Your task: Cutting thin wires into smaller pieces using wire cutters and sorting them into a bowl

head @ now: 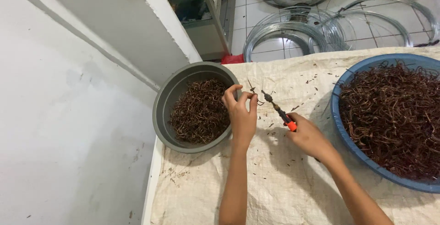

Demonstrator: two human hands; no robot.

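Left hand: the left hand [240,115] is raised over the sack cloth [275,179], just right of the grey bowl [161,101]; its thumb and fingertips pinch a small bent wire piece [253,90].
Right hand: the right hand [308,135] is closed around the handle of a hand tool [279,110], right of the grey bowl and left of the blue basin [337,115].
Hand tool: slim, with an orange collar by the fist and a dark metal shaft; it slants up and left, and its tip sits just beside the wire piece. Whether tip and wire touch, I cannot tell.
Wire piece: thin, dark, held upright between the left fingers, just beyond the grey bowl's right rim.
Grey bowl: round, at the cloth's left edge, partly filled with brown wire bits [199,110].
Blue basin: larger, well right of the grey bowl, heaped with tangled brown wire [394,115].
Sack cloth: pale woven sheet under both bowls, with small dark scraps scattered right of the grey bowl.
Floor: white tiles beyond the cloth, far side from the grey bowl, carrying coils of silver wire [293,32].
Wall: white, left of the grey bowl.
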